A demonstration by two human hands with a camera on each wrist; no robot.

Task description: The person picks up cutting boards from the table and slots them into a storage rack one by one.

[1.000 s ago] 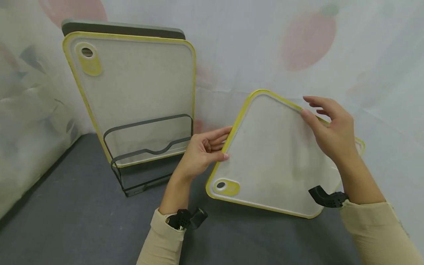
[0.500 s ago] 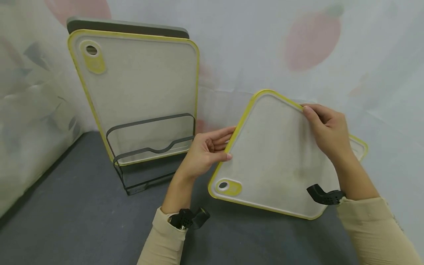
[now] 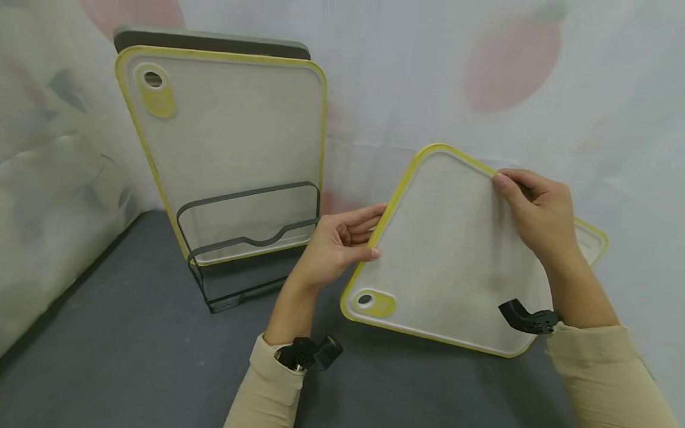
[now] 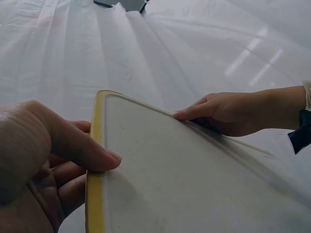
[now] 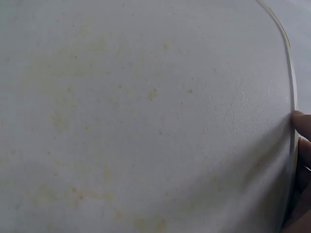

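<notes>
We hold yellow-rimmed cutting board (image 3: 455,261) tilted above dark table (image 3: 134,356), right of centre, hanging hole at near left corner. Our left hand (image 3: 334,246) pinches board's left edge, thumb on face, fingers curled behind. Our right hand (image 3: 537,217) grips far right edge, thumb on face, fingers wrapped over rim. Far left: wire rack (image 3: 246,244) holds second yellow-rimmed board (image 3: 230,142) upright, dark board (image 3: 209,41) just behind it. Pale patterned cloth (image 3: 481,71) covers back wall.
</notes>
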